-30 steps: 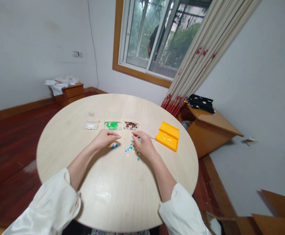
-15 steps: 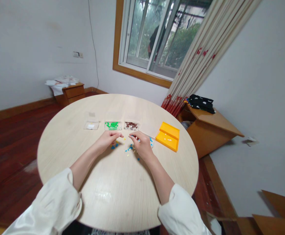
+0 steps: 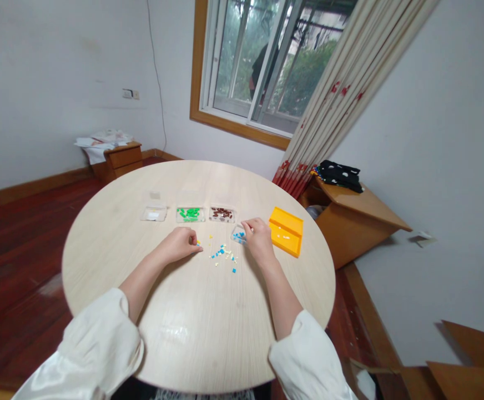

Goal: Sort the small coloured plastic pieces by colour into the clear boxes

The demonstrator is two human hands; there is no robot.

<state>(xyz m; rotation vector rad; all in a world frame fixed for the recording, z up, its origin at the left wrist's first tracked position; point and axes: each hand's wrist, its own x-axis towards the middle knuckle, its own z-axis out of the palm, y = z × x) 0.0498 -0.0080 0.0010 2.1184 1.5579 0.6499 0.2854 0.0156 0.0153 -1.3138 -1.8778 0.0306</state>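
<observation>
My left hand (image 3: 180,243) rests low over the table with its fingers curled together. Small yellow and blue pieces (image 3: 198,243) show at its fingertips; what it grips is mostly hidden. My right hand (image 3: 259,239) is pinched closed above a clear plastic box (image 3: 234,236) that holds blue pieces (image 3: 239,236). Whatever lies in that pinch is too small to make out. Between the hands is a loose scatter of tiny blue and pale yellow pieces (image 3: 224,252). One blue square piece (image 3: 234,270) lies closer to me.
Behind the hands stand open clear boxes of green pieces (image 3: 190,214) and brown pieces (image 3: 222,213), plus one with a white label (image 3: 154,214). An orange open case (image 3: 292,244) with small white bits lies right. They share a round wooden table (image 3: 183,328).
My right hand has moved right, from beside the left hand to the clear box with blue pieces. My left hand has lowered slightly, its fingers curling toward the table.
</observation>
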